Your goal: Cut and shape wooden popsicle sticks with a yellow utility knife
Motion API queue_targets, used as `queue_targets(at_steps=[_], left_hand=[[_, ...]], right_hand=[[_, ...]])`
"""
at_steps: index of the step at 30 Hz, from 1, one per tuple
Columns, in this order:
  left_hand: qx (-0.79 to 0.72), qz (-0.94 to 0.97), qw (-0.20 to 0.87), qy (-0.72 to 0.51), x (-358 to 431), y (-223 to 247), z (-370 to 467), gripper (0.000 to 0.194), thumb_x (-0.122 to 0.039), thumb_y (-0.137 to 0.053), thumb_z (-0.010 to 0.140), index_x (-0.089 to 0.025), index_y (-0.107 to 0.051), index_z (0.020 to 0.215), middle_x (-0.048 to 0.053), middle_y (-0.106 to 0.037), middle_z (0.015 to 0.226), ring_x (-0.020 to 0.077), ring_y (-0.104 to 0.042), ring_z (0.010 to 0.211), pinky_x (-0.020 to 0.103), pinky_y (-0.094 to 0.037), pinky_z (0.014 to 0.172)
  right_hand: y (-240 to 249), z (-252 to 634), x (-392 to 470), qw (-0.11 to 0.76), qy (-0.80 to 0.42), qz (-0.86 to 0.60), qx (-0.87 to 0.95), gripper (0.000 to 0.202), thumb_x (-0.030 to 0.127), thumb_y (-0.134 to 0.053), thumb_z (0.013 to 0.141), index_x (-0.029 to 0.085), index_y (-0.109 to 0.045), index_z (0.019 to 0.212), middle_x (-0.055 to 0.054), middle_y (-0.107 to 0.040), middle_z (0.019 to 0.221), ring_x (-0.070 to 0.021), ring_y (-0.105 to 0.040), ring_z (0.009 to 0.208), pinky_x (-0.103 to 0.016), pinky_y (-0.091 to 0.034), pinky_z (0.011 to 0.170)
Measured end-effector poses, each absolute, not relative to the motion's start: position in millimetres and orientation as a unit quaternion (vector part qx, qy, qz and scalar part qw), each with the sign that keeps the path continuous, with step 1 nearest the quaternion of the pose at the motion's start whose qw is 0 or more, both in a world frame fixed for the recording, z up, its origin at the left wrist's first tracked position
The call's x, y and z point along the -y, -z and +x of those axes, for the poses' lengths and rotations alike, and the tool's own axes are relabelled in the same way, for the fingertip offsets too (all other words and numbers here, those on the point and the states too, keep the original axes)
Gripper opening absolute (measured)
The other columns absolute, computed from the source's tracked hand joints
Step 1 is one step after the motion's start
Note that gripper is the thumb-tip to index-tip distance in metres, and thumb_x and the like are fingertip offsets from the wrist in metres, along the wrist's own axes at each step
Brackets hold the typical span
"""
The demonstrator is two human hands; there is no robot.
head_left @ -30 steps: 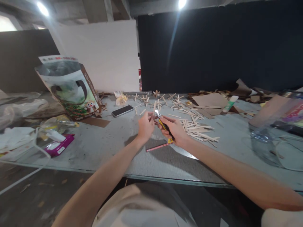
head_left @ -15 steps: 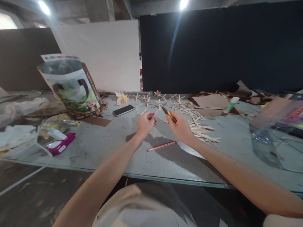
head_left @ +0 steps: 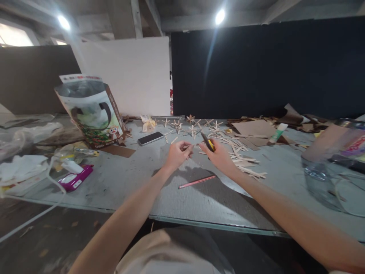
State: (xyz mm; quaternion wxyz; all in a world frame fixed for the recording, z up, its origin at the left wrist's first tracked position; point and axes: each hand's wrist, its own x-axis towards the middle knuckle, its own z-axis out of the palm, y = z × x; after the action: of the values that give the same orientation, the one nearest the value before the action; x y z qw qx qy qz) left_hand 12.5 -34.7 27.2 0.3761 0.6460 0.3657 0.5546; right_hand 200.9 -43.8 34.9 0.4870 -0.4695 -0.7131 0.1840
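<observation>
Over the middle of the table, my left hand [head_left: 177, 155] is closed, pinching a thin pale wooden stick [head_left: 187, 146] between thumb and fingers. Close beside it on the right, my right hand [head_left: 219, 156] is wrapped round a yellow and black utility knife [head_left: 211, 145], which tilts up and away from the stick. The right thumb tip is near the stick's end; whether it touches is too small to tell. Below both hands lies a red patterned pencil [head_left: 197, 182]. Star shapes made of crossed sticks [head_left: 194, 131] stand just beyond my hands.
Loose wooden sticks [head_left: 249, 172] are heaped right of my right hand. A black phone [head_left: 150, 138] lies back left, near a large printed bag [head_left: 94, 118]. Farther left is a purple wipes pack [head_left: 81, 179]. Cardboard pieces [head_left: 253, 128], a glue stick [head_left: 278, 133] and a clear plastic container [head_left: 319, 171] occupy the right.
The knife has swung away from the stick and points more upright. The stick in my left hand lies flatter, and my right fingertips are near its end. The view has tilted slightly upward.
</observation>
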Motion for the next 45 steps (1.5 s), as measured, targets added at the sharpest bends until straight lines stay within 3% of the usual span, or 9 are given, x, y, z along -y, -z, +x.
queue_targets(at_steps=[4,9,12,15,22,27,31,36,45], left_hand=[[-0.35,0.659,0.39,-0.54,34.6,-31.0,9.7,0.033,-0.047,-0.081,0.082,-0.017,-0.067,0.077,0.0,-0.066,0.057,0.0108,-0.057,0.045,0.024,-0.045,0.047],[-0.338,0.611,0.404,-0.591,35.3,-24.3,19.6,0.038,-0.054,-0.081,0.081,-0.018,-0.069,0.078,0.002,-0.07,0.066,0.0132,-0.064,0.055,0.026,-0.051,0.053],[-0.344,0.607,0.409,-0.588,36.0,-16.6,29.5,0.041,-0.058,-0.08,0.08,-0.018,-0.073,0.085,0.002,-0.072,0.071,0.014,-0.066,0.06,0.027,-0.055,0.059],[-0.339,0.618,0.375,-0.603,35.3,-13.2,34.2,0.049,-0.066,-0.078,0.08,-0.017,-0.07,0.076,0.005,-0.073,0.076,0.0148,-0.068,0.065,0.027,-0.057,0.064],[-0.347,0.573,0.459,-0.584,28.2,-17.8,22.5,0.052,-0.071,-0.065,0.09,-0.02,-0.056,0.093,0.002,-0.071,0.072,0.0159,-0.07,0.054,0.028,-0.057,0.056],[-0.357,0.585,0.411,-0.601,24.0,-19.1,18.8,0.036,-0.054,-0.067,0.096,-0.02,-0.058,0.087,-0.003,-0.062,0.062,0.011,-0.06,0.046,0.023,-0.046,0.047],[-0.362,0.609,0.388,-0.589,24.5,-19.6,19.3,0.03,-0.04,-0.068,0.095,-0.019,-0.059,0.076,-0.002,-0.061,0.062,0.0094,-0.059,0.048,0.022,-0.046,0.051],[-0.372,0.64,0.393,-0.546,28.9,-18.7,19.1,0.035,-0.042,-0.062,0.098,-0.019,-0.061,0.072,0.001,-0.066,0.063,0.0122,-0.064,0.05,0.024,-0.048,0.052],[-0.389,0.658,0.357,-0.537,32.8,-20.6,17.8,0.035,-0.04,-0.059,0.099,-0.02,-0.059,0.07,-0.001,-0.064,0.06,0.0116,-0.061,0.047,0.023,-0.046,0.048]], right_hand=[[-36.1,199.1,45.8,0.504,-0.201,-0.452,0.708,0.035,0.058,-0.063,0.088,0.024,-0.057,0.079,0.003,-0.051,0.058,-0.0169,-0.046,0.055,-0.029,-0.034,0.055],[-26.9,186.7,51.9,0.513,-0.382,-0.438,0.631,0.045,0.066,-0.069,0.081,0.026,-0.049,0.075,0.01,-0.038,0.049,-0.0107,-0.035,0.038,-0.025,-0.026,0.039],[-23.9,178.5,57.7,0.519,-0.446,-0.422,0.594,0.045,0.066,-0.069,0.081,0.027,-0.046,0.08,0.012,-0.038,0.048,-0.0094,-0.034,0.035,-0.023,-0.026,0.035],[-25.4,177.2,60.0,0.504,-0.459,-0.419,0.6,0.046,0.065,-0.069,0.081,0.027,-0.044,0.081,0.013,-0.039,0.049,-0.0083,-0.034,0.034,-0.021,-0.026,0.034],[-27.9,187.3,58.9,0.507,-0.383,-0.386,0.669,0.042,0.058,-0.059,0.095,0.027,-0.045,0.119,0.014,-0.041,0.057,-0.0114,-0.038,0.042,-0.023,-0.029,0.043],[-28.9,188.1,63.4,0.466,-0.25,-0.404,0.746,0.028,0.046,-0.049,0.102,0.024,-0.055,0.118,0.007,-0.055,0.061,-0.0159,-0.054,0.047,-0.028,-0.039,0.053],[-29.1,189.9,63.8,0.445,-0.19,-0.408,0.774,0.033,0.042,-0.046,0.104,0.022,-0.064,0.124,0.002,-0.064,0.065,-0.0177,-0.062,0.048,-0.03,-0.044,0.057],[-26.7,193.7,61.0,0.448,-0.121,-0.413,0.783,0.044,0.039,-0.046,0.105,0.02,-0.063,0.142,-0.004,-0.074,0.076,-0.0179,-0.062,0.049,-0.03,-0.047,0.057],[-24.2,196.1,58.6,0.457,-0.069,-0.383,0.8,0.05,0.035,-0.043,0.106,0.013,-0.066,0.144,-0.008,-0.079,0.081,-0.0185,-0.067,0.058,-0.027,-0.049,0.062]])
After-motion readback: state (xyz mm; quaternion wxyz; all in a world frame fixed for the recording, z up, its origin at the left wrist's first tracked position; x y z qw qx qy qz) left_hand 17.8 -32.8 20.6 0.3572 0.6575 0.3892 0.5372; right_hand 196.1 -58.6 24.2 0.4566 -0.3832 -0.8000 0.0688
